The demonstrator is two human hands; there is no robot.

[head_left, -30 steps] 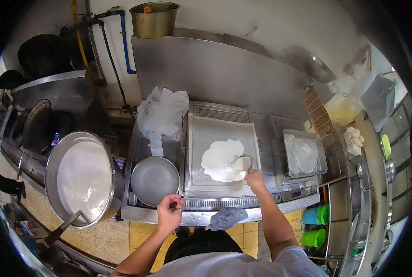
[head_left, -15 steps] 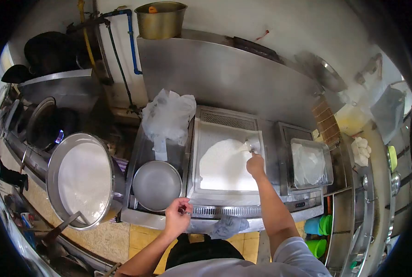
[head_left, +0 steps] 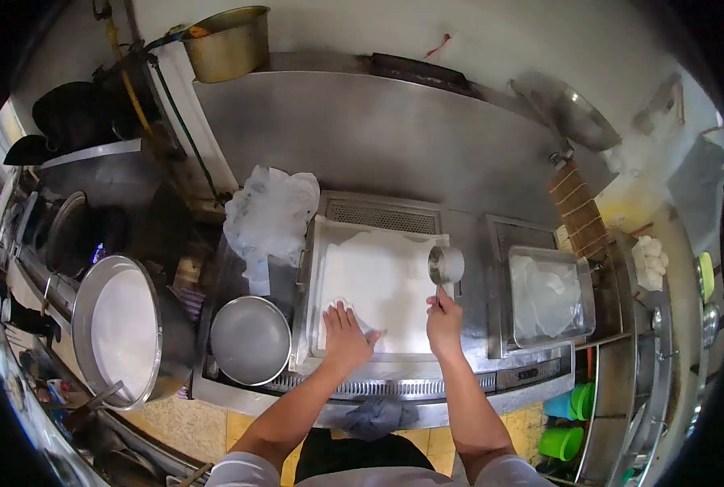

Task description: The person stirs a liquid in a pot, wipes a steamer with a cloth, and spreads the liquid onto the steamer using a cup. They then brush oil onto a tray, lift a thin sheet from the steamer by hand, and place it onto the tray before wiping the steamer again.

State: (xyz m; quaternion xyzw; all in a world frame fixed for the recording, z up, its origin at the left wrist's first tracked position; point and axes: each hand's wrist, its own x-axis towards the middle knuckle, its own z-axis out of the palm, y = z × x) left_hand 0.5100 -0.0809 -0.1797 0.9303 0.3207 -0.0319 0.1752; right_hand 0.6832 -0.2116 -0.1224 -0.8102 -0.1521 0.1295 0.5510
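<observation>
White liquid or batter covers a cloth-lined tray (head_left: 378, 280) on the metal counter. My left hand (head_left: 347, 337) rests at the tray's lower left, palm down with its fingers spread on the white surface. Closed around the handle of a metal ladle (head_left: 446, 265), my right hand (head_left: 444, 325) is at the tray's right edge. The ladle's round cup is tilted toward me, over that edge. A round metal lid or pan (head_left: 251, 341) lies left of the tray, below crumpled white plastic (head_left: 271, 215).
A large pot (head_left: 126, 333) of white liquid stands at the left, a handle leaning in it. On the right sits a clear container (head_left: 549, 296) with white sheets inside. A brass-coloured pot (head_left: 228, 49) and a wok lid (head_left: 569, 114) are at the back.
My left hand has moved from the counter's front edge onto the tray, its fingers now spread. The ladle has come off the white surface to the tray's right edge. The view has shifted.
</observation>
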